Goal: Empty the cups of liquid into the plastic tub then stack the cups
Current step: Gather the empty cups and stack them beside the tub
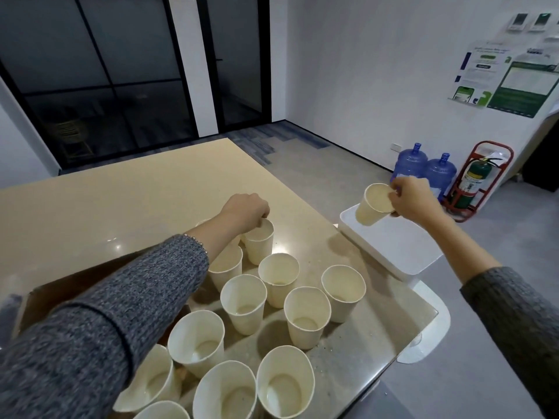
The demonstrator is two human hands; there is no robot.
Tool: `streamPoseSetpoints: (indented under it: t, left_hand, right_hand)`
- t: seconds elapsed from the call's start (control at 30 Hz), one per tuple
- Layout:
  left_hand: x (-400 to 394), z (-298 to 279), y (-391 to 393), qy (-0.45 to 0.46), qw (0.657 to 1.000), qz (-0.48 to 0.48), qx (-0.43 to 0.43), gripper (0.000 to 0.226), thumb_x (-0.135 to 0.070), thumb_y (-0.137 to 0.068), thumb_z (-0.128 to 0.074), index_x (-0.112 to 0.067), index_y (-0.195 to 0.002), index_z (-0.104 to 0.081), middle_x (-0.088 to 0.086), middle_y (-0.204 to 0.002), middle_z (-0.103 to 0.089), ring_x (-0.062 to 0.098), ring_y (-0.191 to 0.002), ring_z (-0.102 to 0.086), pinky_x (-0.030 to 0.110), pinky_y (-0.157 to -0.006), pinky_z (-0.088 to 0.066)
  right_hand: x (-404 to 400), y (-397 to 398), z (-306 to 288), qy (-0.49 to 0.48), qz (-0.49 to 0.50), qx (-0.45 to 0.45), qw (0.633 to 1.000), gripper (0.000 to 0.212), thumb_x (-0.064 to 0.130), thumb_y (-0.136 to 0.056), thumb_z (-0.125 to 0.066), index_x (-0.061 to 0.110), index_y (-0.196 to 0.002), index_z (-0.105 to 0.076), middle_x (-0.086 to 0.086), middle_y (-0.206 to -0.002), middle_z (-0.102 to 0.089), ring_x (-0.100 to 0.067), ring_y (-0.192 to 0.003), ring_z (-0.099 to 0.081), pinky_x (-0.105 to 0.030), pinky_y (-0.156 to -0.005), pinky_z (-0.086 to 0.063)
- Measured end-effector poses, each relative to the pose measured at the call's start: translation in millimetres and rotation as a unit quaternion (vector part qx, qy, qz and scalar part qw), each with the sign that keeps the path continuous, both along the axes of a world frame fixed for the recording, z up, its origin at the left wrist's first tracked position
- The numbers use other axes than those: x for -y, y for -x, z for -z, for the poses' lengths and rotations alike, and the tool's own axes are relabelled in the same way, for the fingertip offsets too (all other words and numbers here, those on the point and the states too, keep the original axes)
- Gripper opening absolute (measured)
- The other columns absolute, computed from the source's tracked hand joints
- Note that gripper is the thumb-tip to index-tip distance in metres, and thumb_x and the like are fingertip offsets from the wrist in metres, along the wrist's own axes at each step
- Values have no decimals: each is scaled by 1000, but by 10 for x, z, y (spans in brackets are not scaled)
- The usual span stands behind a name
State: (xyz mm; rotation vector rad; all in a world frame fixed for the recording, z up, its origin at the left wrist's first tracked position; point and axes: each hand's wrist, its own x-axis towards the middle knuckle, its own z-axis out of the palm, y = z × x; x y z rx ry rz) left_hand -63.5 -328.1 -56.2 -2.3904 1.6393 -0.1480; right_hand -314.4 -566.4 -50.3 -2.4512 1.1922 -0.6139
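Right hand: the right hand (413,198) grasped the tilted cup (374,204) by its rim, fingers curled over the edge, out past the table's right edge
Tilted cup: a white paper cup, leaning with its mouth turned toward the camera and its base pointing down at the plastic tub (402,252); whether anything was running out of it could not be told
Plastic tub: a white rectangular container, positioned beside the right-hand edge of the table (106,201), directly under the tilted cup; its contents could not be made out
Left hand: the left hand (246,211) was reaching over the cluster, fingers curled down onto the rim of the far cup (259,241) and pinching it
Far cup: stood upright on the table at the back of the group, touching its neighbours
Remaining cups: the standing cups (245,302) were grouped upright and close together on the near right part of the table; several showed a little pale liquid at the bottom
Sleeves: both forearms wore a grey knitted sleeve (121,313)
Surroundings: two blue water bottles (423,169) and a fire extinguisher (475,182) in a red stand stood on the floor against the wall beyond the tub
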Motion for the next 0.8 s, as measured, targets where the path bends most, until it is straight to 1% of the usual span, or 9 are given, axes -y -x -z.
streamPoseSetpoints:
  t: [0.1, 0.23, 0.33, 0.4, 0.47, 0.57, 0.67, 0.73, 0.8]
  left_hand:
    - [41, -24, -33, 21, 1000, 6, -11, 17, -13, -94, -54, -14, -105, -67, 14, -110, -62, 34, -95, -60, 34, -71, -44]
    - [169, -150, 33, 91, 995, 26, -42, 12, -19, -93, -55, -14, -97, -66, 11, -103, -63, 34, -92, -59, 33, -67, -40]
    - [346, -245, 210, 146, 984, 40, -95, 12, -23, -92, -58, -14, -94, -66, 9, -99, -66, 33, -91, -59, 32, -65, -39]
    - [508, -294, 374, 162, 977, 58, -126, 13, -25, -91, -59, -14, -95, -67, 9, -99, -66, 33, -92, -59, 31, -65, -39]
    - [679, -333, 564, 180, 969, 77, -153, 14, -25, -90, -60, -14, -95, -68, 9, -99, -67, 32, -93, -60, 30, -65, -38]
    - [914, -388, 844, 213, 953, 96, -191, 16, -26, -90, -62, -14, -96, -70, 9, -99, -68, 30, -91, -60, 32, -67, -43]
    - [1113, -399, 1028, 224, 944, 102, -219, 14, -24, -89, -63, -15, -97, -71, 9, -100, -68, 30, -92, -62, 35, -74, -50]
    - [1211, -376, 1078, 223, 939, 101, -240, 15, -21, -89, -63, -15, -99, -72, 10, -102, -68, 31, -95, -62, 36, -78, -51]
    - [1282, -327, 1105, 221, 927, 100, -286, 18, -16, -89, -62, -13, -104, -72, 10, -104, -69, 29, -98, -62, 36, -84, -51]
  right_hand:
    - [177, 138, 106, -31, 28, -26, 999, 19, 7, -95, -52, 3, -108, -65, -19, -92, -69, -21, -63, -68, -33, -60, -58]
    - [301, 200, 279, -43, 15, -105, 993, 35, 36, -96, -55, 9, -117, -63, -14, -110, -69, -24, -89, -65, -37, -79, -55]
    - [184, 175, 292, -56, -60, -75, 994, 42, 42, -92, -60, 13, -122, -62, -8, -116, -67, -20, -96, -64, -33, -81, -53]
    - [-6, 145, 233, -119, -147, -31, 981, 61, 52, -80, -69, 21, -131, -55, 0, -122, -63, -14, -104, -61, -28, -84, -50]
    - [-226, 94, 179, -174, -219, 10, 960, 92, 62, -63, -78, 33, -142, -40, 5, -132, -54, -10, -117, -54, -29, -96, -44]
    - [-397, 14, 201, -162, -254, 52, 952, 113, 52, -55, -87, 43, -147, -22, 11, -134, -49, -8, -121, -47, -29, -101, -37]
    - [-426, 4, 273, -130, -229, 107, 959, 104, 35, -57, -93, 42, -140, -32, 18, -118, -56, -6, -108, -55, -28, -90, -45]
    - [-396, 38, 318, -114, -201, 136, 963, 98, 34, -56, -93, 46, -134, -36, 20, -113, -57, -9, -106, -57, -31, -88, -48]
    - [-333, 101, 353, -90, -184, 147, 968, 96, 34, -55, -93, 46, -134, -39, 17, -116, -58, -12, -108, -58, -35, -91, -50]
